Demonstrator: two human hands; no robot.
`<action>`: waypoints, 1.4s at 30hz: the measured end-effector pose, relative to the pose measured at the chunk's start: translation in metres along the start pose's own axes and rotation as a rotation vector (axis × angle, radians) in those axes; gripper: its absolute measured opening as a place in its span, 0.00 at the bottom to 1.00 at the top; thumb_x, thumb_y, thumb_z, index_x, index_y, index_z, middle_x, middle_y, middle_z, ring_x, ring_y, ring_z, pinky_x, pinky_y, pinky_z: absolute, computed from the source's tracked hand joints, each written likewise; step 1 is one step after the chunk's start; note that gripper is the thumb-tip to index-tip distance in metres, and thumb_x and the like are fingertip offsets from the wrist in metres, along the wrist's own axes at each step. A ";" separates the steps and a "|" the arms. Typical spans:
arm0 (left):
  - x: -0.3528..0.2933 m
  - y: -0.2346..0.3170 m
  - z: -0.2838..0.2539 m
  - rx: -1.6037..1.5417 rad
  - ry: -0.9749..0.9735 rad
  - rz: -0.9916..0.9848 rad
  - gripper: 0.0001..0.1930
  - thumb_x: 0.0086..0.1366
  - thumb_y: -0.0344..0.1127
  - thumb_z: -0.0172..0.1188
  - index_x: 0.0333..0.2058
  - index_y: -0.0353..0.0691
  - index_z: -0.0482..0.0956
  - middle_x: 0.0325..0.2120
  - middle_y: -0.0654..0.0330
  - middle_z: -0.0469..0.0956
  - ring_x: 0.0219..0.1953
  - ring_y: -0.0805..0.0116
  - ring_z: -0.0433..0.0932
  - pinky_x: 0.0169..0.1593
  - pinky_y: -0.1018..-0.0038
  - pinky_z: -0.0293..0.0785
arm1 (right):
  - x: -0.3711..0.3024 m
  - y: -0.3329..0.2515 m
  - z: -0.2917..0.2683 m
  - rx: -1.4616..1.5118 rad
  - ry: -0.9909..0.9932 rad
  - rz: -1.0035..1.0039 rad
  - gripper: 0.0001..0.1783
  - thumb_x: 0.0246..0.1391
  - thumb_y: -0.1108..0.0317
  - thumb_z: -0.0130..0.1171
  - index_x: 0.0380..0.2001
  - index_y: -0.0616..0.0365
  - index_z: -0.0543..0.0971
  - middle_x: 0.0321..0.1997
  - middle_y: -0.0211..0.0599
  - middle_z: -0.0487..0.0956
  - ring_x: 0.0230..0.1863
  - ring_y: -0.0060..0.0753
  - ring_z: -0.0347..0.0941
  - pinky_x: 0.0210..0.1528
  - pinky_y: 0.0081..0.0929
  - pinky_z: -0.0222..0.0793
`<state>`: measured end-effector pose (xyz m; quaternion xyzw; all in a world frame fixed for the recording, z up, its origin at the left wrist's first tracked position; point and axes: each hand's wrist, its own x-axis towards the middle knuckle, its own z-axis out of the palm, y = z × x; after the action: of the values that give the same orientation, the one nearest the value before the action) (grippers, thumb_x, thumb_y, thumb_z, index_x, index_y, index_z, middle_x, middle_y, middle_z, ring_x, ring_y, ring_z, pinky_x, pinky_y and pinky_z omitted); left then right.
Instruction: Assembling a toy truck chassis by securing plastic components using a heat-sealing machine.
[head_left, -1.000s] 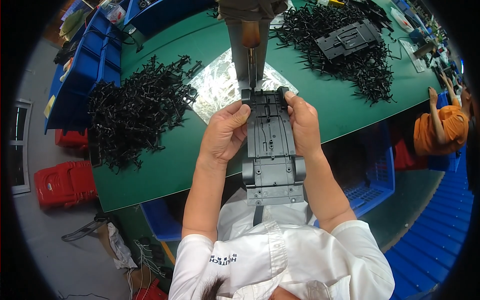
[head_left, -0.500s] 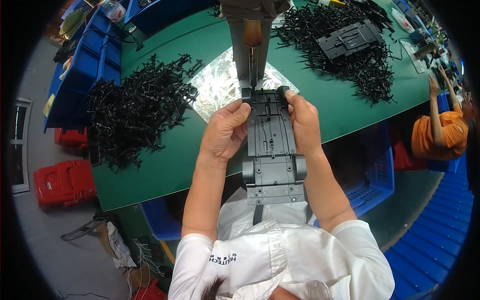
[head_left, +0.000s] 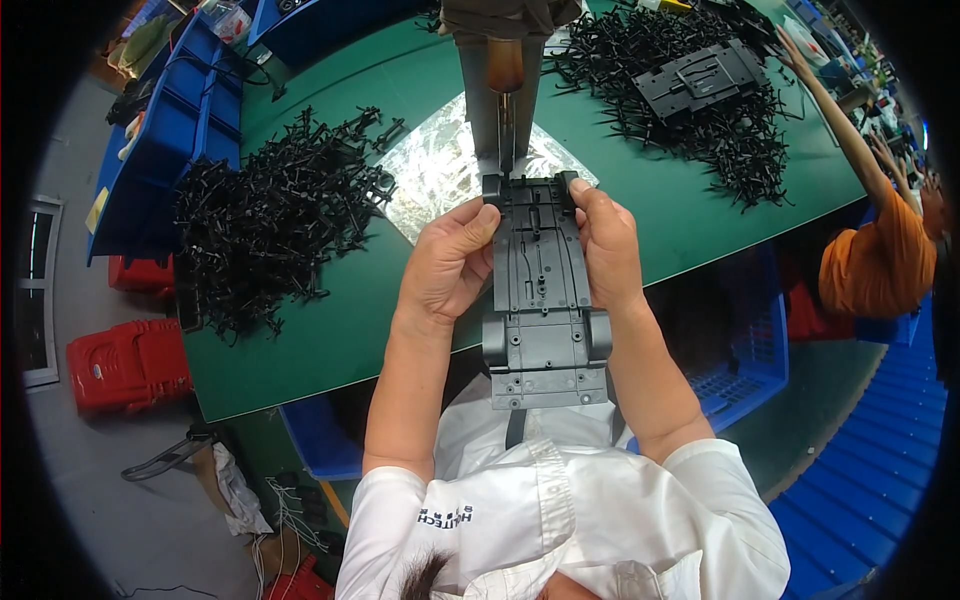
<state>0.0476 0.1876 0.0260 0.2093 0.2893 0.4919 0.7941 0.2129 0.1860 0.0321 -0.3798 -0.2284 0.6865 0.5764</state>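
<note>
The central panel (head_left: 562, 262) is dark grey, the table (head_left: 345, 345) green, the shirt (head_left: 660, 520) at bottom white with dark lettering. The left heap (head_left: 275, 220) is black, the upper-left bin (head_left: 160, 170) blue.

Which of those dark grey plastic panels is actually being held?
The middle panel: the left hand and right hand hold it by its sides. The upper-right panel lies on a heap of black parts.

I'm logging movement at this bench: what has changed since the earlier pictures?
The co-worker in orange has stretched an arm over the green table, up and leftward in the picture, the co-worker's hand now near the right-hand pile of black parts. The person's left hand and right hand still hold the grey part; that pile looks unchanged.
</note>
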 end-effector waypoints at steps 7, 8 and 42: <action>-0.001 0.001 0.002 0.006 0.007 0.007 0.15 0.61 0.32 0.56 0.43 0.28 0.72 0.35 0.58 0.78 0.33 0.75 0.78 0.40 0.80 0.77 | 0.000 0.000 -0.001 -0.028 0.017 0.010 0.15 0.57 0.62 0.48 0.36 0.67 0.70 0.30 0.40 0.77 0.27 0.24 0.74 0.28 0.19 0.73; 0.000 0.001 0.002 0.005 0.007 0.007 0.15 0.61 0.32 0.56 0.43 0.28 0.72 0.35 0.58 0.78 0.33 0.75 0.78 0.40 0.80 0.77 | 0.001 0.000 -0.001 -0.031 0.019 0.010 0.15 0.57 0.62 0.48 0.36 0.67 0.70 0.30 0.39 0.77 0.26 0.23 0.74 0.28 0.19 0.73; 0.002 0.000 -0.004 -0.018 0.005 -0.002 0.14 0.62 0.31 0.55 0.43 0.28 0.72 0.36 0.58 0.77 0.35 0.74 0.77 0.41 0.79 0.75 | 0.002 -0.001 0.001 -0.027 0.002 0.001 0.17 0.57 0.61 0.48 0.38 0.68 0.70 0.31 0.39 0.77 0.26 0.22 0.74 0.27 0.18 0.72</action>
<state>0.0455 0.1894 0.0231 0.2005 0.2871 0.4941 0.7958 0.2122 0.1881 0.0328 -0.3885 -0.2366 0.6833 0.5712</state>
